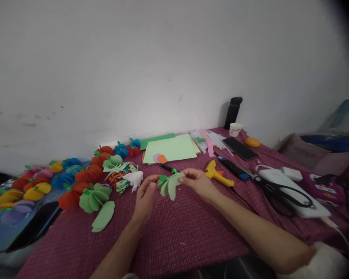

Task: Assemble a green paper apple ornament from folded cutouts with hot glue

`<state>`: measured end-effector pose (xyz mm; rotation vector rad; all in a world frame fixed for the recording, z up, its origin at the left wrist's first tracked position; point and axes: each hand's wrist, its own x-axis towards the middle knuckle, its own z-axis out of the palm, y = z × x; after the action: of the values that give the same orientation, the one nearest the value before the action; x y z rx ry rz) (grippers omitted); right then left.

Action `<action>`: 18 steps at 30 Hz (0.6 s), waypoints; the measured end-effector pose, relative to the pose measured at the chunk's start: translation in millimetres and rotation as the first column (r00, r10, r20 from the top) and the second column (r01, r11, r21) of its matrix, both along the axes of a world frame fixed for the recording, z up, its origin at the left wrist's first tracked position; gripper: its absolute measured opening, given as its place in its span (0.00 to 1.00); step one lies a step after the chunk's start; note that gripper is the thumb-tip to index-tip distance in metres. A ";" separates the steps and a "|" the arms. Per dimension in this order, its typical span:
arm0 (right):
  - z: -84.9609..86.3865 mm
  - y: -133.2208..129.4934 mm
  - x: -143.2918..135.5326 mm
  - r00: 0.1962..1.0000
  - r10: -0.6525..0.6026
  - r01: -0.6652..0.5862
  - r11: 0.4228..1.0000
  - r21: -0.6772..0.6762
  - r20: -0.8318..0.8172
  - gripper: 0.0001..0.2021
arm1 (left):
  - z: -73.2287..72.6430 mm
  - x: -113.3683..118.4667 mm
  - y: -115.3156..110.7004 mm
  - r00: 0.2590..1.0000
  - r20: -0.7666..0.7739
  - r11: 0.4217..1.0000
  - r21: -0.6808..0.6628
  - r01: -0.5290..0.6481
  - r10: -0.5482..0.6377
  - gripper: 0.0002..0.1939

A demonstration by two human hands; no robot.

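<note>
A light green paper pumpkin (172,186) with darker green bits on top is held up over the middle of the cloth-covered table. My left hand (147,193) pinches its left side, by the dark green piece. On the other side, the fingers of my right hand (197,182) are closed on a pale green fold. Left of my hands lie a finished-looking light green paper pumpkin (94,198) and a flat stack of light green paper pieces (104,217). A yellow glue gun (218,175) rests right of my right hand.
Many coloured paper pumpkins (88,174) fill the left side. Paper scraps (122,176) and green sheets (171,149) lie behind my hands. To the right are a cutter (231,166), black scissors (279,193), a phone (240,148), a cup (235,129), a bottle (233,113) and a white device (293,192).
</note>
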<state>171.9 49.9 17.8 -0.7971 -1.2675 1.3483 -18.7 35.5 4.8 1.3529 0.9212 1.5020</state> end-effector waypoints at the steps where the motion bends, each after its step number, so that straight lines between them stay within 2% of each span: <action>1: 0.1 0.2 0.4 1.000 -0.006 0.006 1.000 0.002 -0.006 0.10 | 0.5 -1.0 0.0 1.000 0.005 1.000 0.011 0.001 -0.001 0.16; 3: 0.2 0.5 1.3 1.000 -0.015 0.015 1.000 0.009 -0.025 0.09 | 1.5 -3.2 0.1 0.999 -0.031 1.000 0.011 0.010 -0.009 0.15; 6: -0.4 0.9 2.2 0.999 -0.019 0.020 0.999 0.029 -0.044 0.08 | 2.2 -5.2 0.7 0.985 -0.172 1.000 0.010 0.024 -0.022 0.15; 9: -2.0 1.6 2.3 1.000 0.003 -0.001 0.998 0.058 -0.029 0.08 | 2.5 -4.5 1.3 0.945 -0.324 0.995 0.103 -0.001 0.035 0.10; 11: -3.0 1.8 2.4 1.000 0.015 -0.014 0.995 0.101 -0.004 0.13 | 3.2 -3.5 1.3 0.917 -0.387 0.984 0.176 -0.027 0.094 0.07; 14: -3.8 0.9 3.1 0.990 -0.103 0.078 0.971 0.226 0.101 0.25 | 4.8 -3.5 1.0 0.886 -0.413 0.962 0.247 -0.116 0.213 0.06; 16: -3.9 -0.6 3.6 0.958 -0.220 0.154 0.937 0.315 0.184 0.27 | 5.6 -4.7 1.2 0.866 -0.409 0.937 0.305 -0.168 0.288 0.06; 18: -3.4 -2.9 3.5 0.931 -0.273 0.170 0.911 0.377 0.241 0.24 | 5.9 -6.1 1.5 0.850 -0.411 0.915 0.363 -0.179 0.329 0.06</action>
<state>175.3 47.0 14.4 -0.8755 -1.5399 0.8059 -24.8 37.0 10.6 1.9441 1.2423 1.6019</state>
